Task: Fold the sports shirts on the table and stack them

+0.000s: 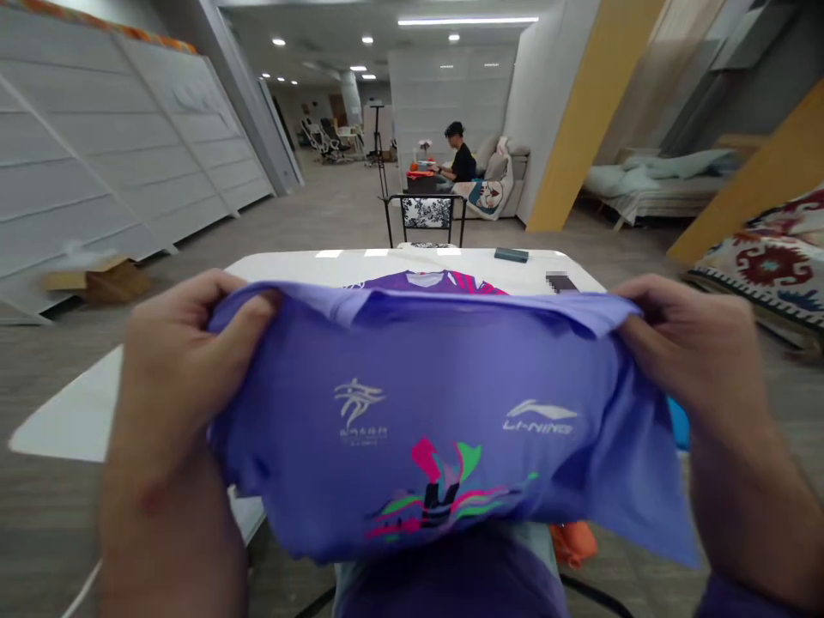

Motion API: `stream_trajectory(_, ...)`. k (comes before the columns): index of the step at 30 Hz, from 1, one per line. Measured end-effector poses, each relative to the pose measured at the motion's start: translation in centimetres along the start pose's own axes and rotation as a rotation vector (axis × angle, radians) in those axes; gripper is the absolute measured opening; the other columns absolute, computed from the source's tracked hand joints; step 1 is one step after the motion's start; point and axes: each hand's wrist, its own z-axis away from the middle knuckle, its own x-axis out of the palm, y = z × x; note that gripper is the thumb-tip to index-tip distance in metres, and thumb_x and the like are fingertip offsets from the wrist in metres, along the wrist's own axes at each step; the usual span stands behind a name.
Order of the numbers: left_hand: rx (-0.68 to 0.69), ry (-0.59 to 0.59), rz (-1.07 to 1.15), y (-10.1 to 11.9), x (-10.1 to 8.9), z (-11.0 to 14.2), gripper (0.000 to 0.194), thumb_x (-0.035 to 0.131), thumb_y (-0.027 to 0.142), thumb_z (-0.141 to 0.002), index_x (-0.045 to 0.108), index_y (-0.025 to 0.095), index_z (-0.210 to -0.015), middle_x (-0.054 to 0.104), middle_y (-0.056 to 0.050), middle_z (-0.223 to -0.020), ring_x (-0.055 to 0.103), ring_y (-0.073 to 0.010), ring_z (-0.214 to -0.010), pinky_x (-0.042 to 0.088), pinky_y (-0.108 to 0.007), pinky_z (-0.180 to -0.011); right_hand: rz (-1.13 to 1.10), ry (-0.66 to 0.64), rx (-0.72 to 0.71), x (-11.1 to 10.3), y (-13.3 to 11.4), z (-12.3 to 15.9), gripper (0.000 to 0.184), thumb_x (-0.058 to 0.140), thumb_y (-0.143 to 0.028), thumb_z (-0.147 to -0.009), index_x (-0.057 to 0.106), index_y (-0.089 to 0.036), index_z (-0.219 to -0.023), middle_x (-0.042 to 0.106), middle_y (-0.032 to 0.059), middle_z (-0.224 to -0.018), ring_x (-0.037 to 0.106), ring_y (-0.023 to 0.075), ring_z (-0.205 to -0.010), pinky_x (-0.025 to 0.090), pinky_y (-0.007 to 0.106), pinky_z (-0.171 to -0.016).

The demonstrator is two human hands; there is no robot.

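Note:
I hold up a purple sports shirt (425, 403) with white logos and a pink, green and black print, stretched between both hands in front of me. My left hand (186, 343) is closed on its upper left edge. My right hand (682, 343) is closed on its upper right edge. Behind the shirt, a second purple and pink shirt (428, 281) lies flat on the white table (70, 421).
A dark flat object (511, 255) and a small black item (562, 282) lie on the table's far side. A black chair (425, 219) stands beyond it. A person (458, 159) sits far off by a sofa. Orange fabric (575, 542) lies below the shirt. A bed stands at the right.

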Motion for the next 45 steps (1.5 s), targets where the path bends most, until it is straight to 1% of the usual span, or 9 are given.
stream_trajectory(4, 0.048, -0.123, -0.114, -3.8, 9.8, -10.1, 0.041, 0.072, 0.050, -0.101, 0.081, 0.011, -0.102, 0.069, 0.005, -0.084, 0.055, -0.0081, -0.078, 0.046, -0.023, -0.086, -0.072, -0.141, -0.021, 9.2, 4.5, -12.9, 0.052, 0.077, -0.070, -0.102, 0.084, -0.019, -0.094, 0.073, 0.0026, -0.075, 0.058, 0.0145, -0.066, 0.036, 0.031, -0.064)
stream_trajectory(9, -0.074, -0.388, -0.164, -14.0, 26.4, -20.8, 0.047, 0.070, 0.054, -0.101, 0.081, 0.010, -0.112, 0.075, 0.000, -0.096, 0.059, -0.0144, -0.089, 0.049, -0.029, -0.096, -0.105, -0.465, 0.084, 26.6, 13.2, -25.4, 0.063, 0.076, -0.080, -0.097, 0.081, -0.017, -0.091, 0.066, 0.0004, -0.071, 0.052, 0.0148, -0.068, 0.035, 0.030, -0.066)
stream_trajectory(15, -0.237, -0.590, -0.393, -24.4, 45.4, -23.0, 0.058, 0.065, 0.067, -0.099, 0.078, 0.018, -0.126, 0.078, -0.015, -0.128, 0.067, -0.0359, -0.120, 0.051, -0.047, -0.109, 0.062, -0.670, 0.193, 46.5, 23.0, -26.4, 0.049, 0.070, -0.063, -0.105, 0.083, -0.017, -0.114, 0.083, 0.0113, -0.110, 0.074, 0.0275, -0.100, 0.054, 0.035, -0.091)
stream_trajectory(19, -0.212, -0.652, -0.432, -27.2, 51.3, -20.1, 0.064, 0.062, 0.065, -0.101, 0.071, 0.016, -0.141, 0.058, -0.029, -0.160, 0.049, -0.0468, -0.151, 0.034, -0.064, -0.128, 0.147, -0.759, 0.358, 50.9, 25.8, -23.2, 0.075, 0.064, -0.082, -0.101, 0.076, -0.016, -0.133, 0.080, 0.0193, -0.133, 0.074, 0.0347, -0.121, 0.057, 0.043, -0.106)
stream_trajectory(23, -0.143, -0.485, -0.452, -27.2, 50.7, -18.0, 0.069, 0.047, 0.062, -0.109, 0.053, 0.018, -0.162, 0.041, -0.028, -0.174, 0.037, -0.0456, -0.160, 0.022, -0.065, -0.132, 0.212, -0.700, 0.407, 48.1, 26.4, -21.6, 0.097, 0.060, -0.097, -0.094, 0.065, -0.020, -0.152, 0.078, 0.0197, -0.139, 0.074, 0.0381, -0.126, 0.058, 0.048, -0.107)
stream_trajectory(29, -0.080, -0.555, -0.438, -21.7, 44.1, -13.8, 0.074, 0.046, 0.064, -0.109, 0.052, 0.017, -0.165, 0.044, -0.028, -0.172, 0.042, -0.0458, -0.157, 0.029, -0.068, -0.130, 0.330, -1.063, 0.420, 40.9, 26.5, -19.0, 0.065, 0.079, -0.071, -0.097, 0.080, -0.016, -0.132, 0.081, 0.0204, -0.132, 0.077, 0.0374, -0.120, 0.058, 0.042, -0.103)
stream_trajectory(36, 0.026, -0.844, -0.425, -13.0, 33.8, 1.5, 0.083, 0.038, 0.076, -0.111, 0.049, 0.024, -0.175, 0.041, -0.022, -0.182, 0.040, -0.0446, -0.166, 0.027, -0.072, -0.134, 0.377, -0.710, 0.489, 33.4, 24.5, -15.9, 0.060, 0.056, -0.034, -0.113, 0.051, -0.011, -0.168, 0.060, 0.0279, -0.164, 0.065, 0.0344, -0.144, 0.052, 0.042, -0.116)
stream_trajectory(41, 0.078, -0.966, -0.454, -10.9, 27.1, 11.6, 0.090, 0.039, 0.078, -0.110, 0.039, 0.024, -0.182, 0.031, -0.020, -0.189, 0.028, -0.0444, -0.175, 0.023, -0.077, -0.136, 0.414, -0.690, 0.449, 23.2, 25.8, -13.6, 0.048, 0.052, -0.042, -0.115, 0.064, -0.020, -0.156, 0.067, 0.0198, -0.159, 0.064, 0.0349, -0.144, 0.052, 0.046, -0.117)
stream_trajectory(45, 0.031, -0.954, -0.513, -10.7, 24.5, 16.2, 0.098, 0.036, 0.082, -0.108, 0.035, 0.020, -0.184, 0.024, -0.020, -0.192, 0.018, -0.0437, -0.179, 0.021, -0.078, -0.137, 0.483, -0.826, 0.481, 12.2, 28.6, -4.8, 0.057, 0.062, -0.068, -0.107, 0.072, -0.024, -0.143, 0.076, 0.0158, -0.143, 0.072, 0.0379, -0.129, 0.056, 0.049, -0.109)
